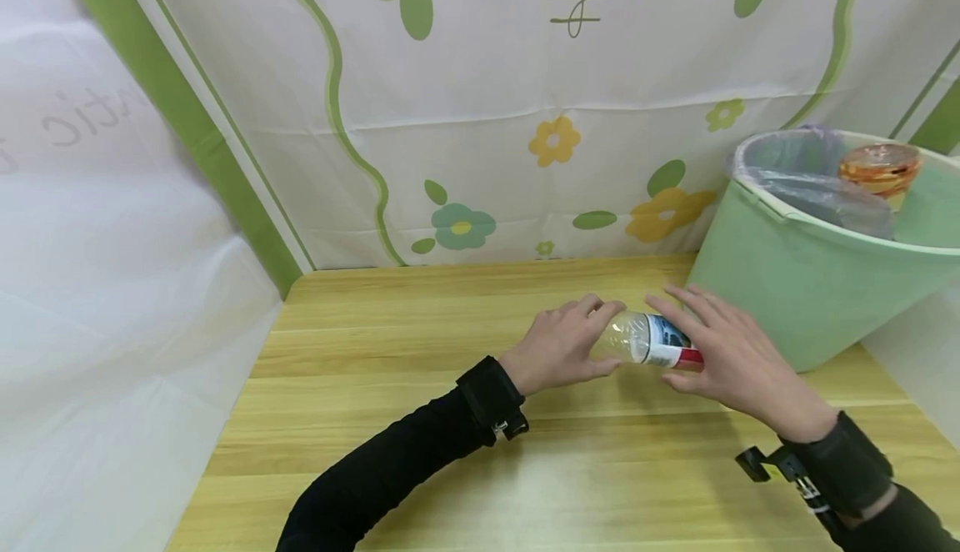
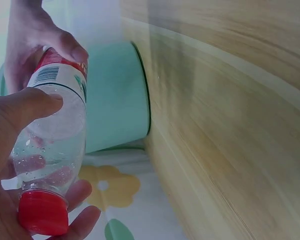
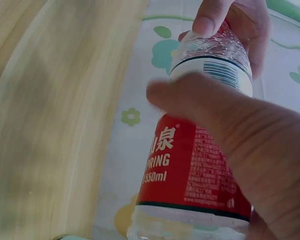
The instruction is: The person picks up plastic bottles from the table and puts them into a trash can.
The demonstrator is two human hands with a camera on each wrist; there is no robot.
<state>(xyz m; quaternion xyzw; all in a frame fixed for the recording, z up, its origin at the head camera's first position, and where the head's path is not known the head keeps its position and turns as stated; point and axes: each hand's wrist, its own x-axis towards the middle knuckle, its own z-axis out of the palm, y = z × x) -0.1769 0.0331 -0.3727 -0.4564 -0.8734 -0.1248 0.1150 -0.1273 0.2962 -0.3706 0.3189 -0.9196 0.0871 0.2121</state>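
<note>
1. Your left hand [image 1: 558, 343] grips the cap end of the plastic bottle [image 1: 651, 340], fingers curled round it.
2. Your right hand [image 1: 731, 360] holds the red-labelled end, thumb across the label.
3. The bottle lies sideways between your 2 hands, just above the wooden table [image 1: 390, 385], near the green bin [image 1: 795, 277].

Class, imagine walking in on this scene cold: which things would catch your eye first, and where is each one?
First, the clear plastic bottle with its red label and red cap, lying sideways above the middle of the wooden table, held between the left hand and the right hand. Next, the pale green bin at the table's right edge, a plastic liner inside. Behind everything hangs a flowered backdrop.
</note>
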